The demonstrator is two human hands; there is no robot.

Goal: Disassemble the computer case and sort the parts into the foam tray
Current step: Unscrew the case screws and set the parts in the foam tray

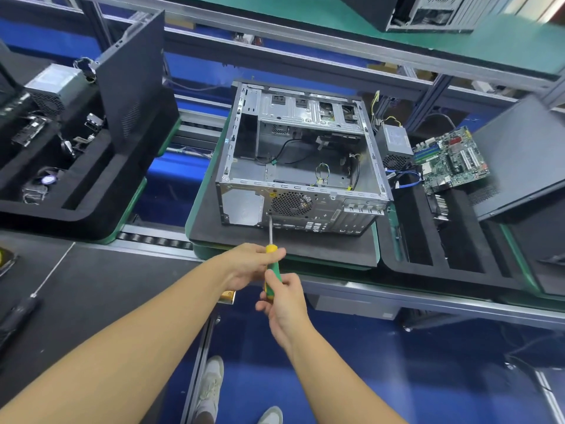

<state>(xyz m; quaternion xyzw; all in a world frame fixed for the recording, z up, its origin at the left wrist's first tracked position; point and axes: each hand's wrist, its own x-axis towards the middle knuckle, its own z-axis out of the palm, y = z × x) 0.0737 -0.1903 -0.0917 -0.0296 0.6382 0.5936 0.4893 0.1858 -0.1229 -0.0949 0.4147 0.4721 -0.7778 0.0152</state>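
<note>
1. At the far left, a black foam tray (91, 191) holds small parts, and a dark side panel (134, 81) stands upright in it.
2. The left hand (244, 264) has its fingers curled around the upper part of the screwdriver (272, 267) handle.
3. The screwdriver shaft points up to the rear face of the case, and its tip touches the lower left corner of the fan grille (290, 203).
4. The right hand (284, 304) grips the lower end of the same handle.
5. The computer case (244, 206) lies open on a dark mat in the middle, with cables inside.
6. To the right, another foam tray (409, 228) carries a power supply (396, 142) and a green motherboard (449, 160).
</note>
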